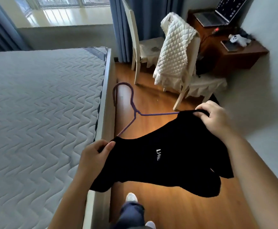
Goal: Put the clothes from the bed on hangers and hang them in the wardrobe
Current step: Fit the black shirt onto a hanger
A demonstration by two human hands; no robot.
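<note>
The purple hanger (131,103) is held in the air beside the bed (44,113), above the wooden floor (176,212), and its long axis runs from the left hand (96,152) near the bed frame up and across to the right hand (212,118) farther from the body. Its hook points away from the person, toward the window, and both its arms go into the neck opening of the black shirt (164,157), so the shirt lies toward the person from the hook and hangs down between the two hands. The left hand's fingers are closed on the shirt fabric at the one shoulder, where the hanger arm enters; the right hand's fingers are pinched together on the collar edge at the other shoulder, where the other arm enters. Both hands are equally at the garment, one at each end, but the left one is nearer to the hook's stem. I judge that the shirt is almost seated on the hanger, and the next move depends on pulling each shoulder outward along this axis. The shirt is plain black with a small white logo on the chest, soft and a little crumpled, with sleeves hanging loose below. The wardrobe is not in view, and I see no other clothes on the mattress.
</note>
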